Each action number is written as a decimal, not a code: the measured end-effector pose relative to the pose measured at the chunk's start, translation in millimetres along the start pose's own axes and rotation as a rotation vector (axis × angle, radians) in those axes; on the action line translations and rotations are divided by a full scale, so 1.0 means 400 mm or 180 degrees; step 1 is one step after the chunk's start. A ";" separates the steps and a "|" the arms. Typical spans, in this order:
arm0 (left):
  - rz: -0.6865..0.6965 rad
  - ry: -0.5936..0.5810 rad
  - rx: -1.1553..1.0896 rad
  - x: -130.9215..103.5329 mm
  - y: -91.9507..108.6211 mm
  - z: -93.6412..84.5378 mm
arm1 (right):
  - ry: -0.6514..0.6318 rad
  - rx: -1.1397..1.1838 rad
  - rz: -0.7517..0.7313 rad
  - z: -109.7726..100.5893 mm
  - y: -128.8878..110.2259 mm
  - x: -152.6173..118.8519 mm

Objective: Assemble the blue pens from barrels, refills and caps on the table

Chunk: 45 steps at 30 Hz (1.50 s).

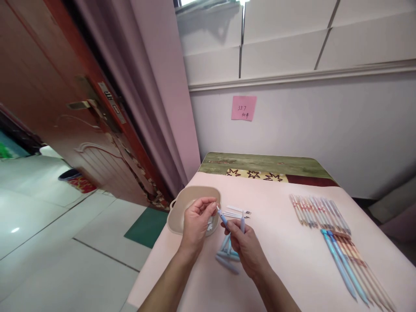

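Observation:
My left hand [198, 219] is above the near side of a beige basin [177, 219], thumb and fingers pinched at the white end of a blue pen [223, 218]. My right hand [247, 247] grips the body of the same pen. A second slim light-blue pen part [242, 223] stands up between the right fingers. Behind the hands lie several thin white pen refills [235, 213] with dark tips. Several blue pen barrels [229, 255] lie in a loose pile under the right hand, partly hidden. Small white pieces [209, 226] lie in the basin.
On the right of the pink-covered table [279, 268] lie a row of pale pens [320, 212] and a nearer row of blue and brown pens [354, 268]. A pink note [243, 108] is on the wall. A wooden door [81, 86] stands at the left.

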<state>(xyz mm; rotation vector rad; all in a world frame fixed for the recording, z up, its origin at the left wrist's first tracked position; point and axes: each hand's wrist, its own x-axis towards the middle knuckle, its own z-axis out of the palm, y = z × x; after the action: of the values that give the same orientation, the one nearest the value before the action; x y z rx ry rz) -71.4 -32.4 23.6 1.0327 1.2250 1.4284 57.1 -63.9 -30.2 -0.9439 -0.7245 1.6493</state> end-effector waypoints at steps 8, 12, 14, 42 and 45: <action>0.0300 -0.0252 0.0358 -0.035 0.005 0.011 | 0.0008 0.0214 0.0035 -0.005 0.002 -0.022; 0.0363 -0.0364 0.0649 -0.052 0.013 0.019 | -0.0032 0.0288 0.0000 -0.015 0.001 -0.029; 0.0282 -0.0376 0.0459 -0.066 0.013 0.026 | -0.0082 0.0305 -0.0030 -0.020 0.000 -0.033; -0.0553 -0.0441 -0.0785 -0.129 -0.063 -0.001 | -0.0300 0.0097 -0.0452 -0.065 -0.049 -0.068; -0.0367 -0.0285 -0.0560 -0.120 -0.059 -0.002 | -0.0274 -0.0171 -0.0381 -0.045 -0.031 -0.061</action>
<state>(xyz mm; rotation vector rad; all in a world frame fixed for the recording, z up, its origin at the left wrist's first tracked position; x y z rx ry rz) -59.9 -78.6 -0.6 0.8822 1.0570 1.3598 81.8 -84.3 -23.5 -0.8547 -0.8711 1.5793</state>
